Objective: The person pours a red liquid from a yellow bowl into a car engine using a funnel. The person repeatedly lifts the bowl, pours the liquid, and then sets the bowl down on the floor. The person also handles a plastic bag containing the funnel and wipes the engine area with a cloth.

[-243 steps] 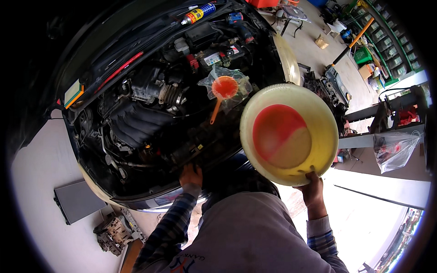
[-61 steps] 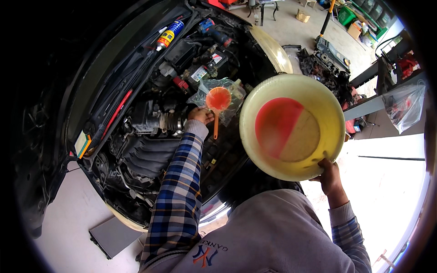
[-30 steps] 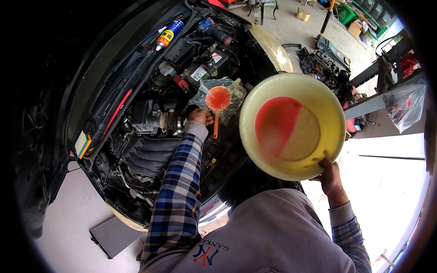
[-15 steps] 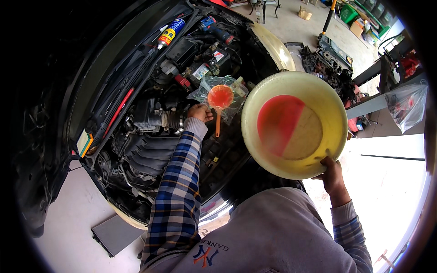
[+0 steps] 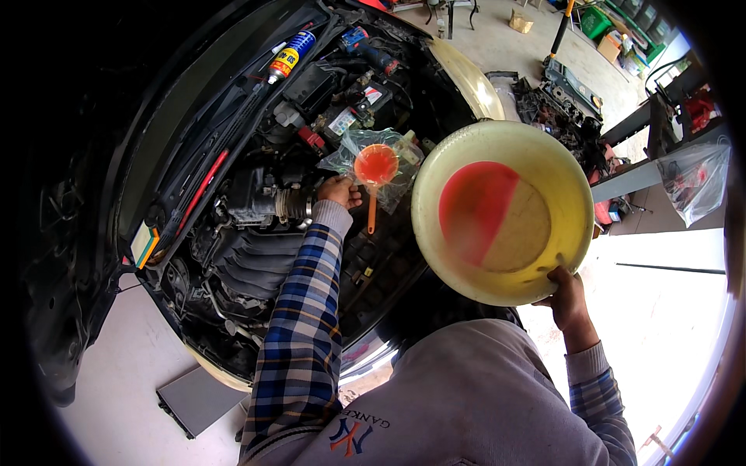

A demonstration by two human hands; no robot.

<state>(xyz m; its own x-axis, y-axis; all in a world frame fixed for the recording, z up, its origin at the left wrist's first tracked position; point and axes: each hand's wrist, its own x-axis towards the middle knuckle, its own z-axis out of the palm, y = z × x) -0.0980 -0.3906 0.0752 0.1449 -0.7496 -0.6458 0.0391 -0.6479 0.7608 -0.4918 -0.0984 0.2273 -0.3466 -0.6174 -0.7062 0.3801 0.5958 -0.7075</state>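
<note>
My right hand [image 5: 569, 301] grips the near right rim of a large pale yellow basin [image 5: 556, 167], which is tilted. Red liquid [image 5: 475, 210] lies in the left part of its bottom. Just left of the basin, an orange funnel [image 5: 372, 198] with a long handle sits over a clear plastic sheet [image 5: 350, 150] in the engine bay. Red liquid shows in the funnel's bowl. My left hand [image 5: 339, 193] is closed beside the funnel, at the near left edge of the sheet. What its fingers hold is hidden.
Around the funnel are the car battery [image 5: 346, 120], an air intake hose [image 5: 294, 204] and the black engine cover [image 5: 260, 260]. A blue and yellow spray can [image 5: 291, 56] and a cordless power tool [image 5: 373, 54] lie farther back. At right, a clear bag [image 5: 694, 182] hangs by a metal frame.
My left hand has shifted very slightly left. The basin, the funnel and my right hand stay practically where they were.
</note>
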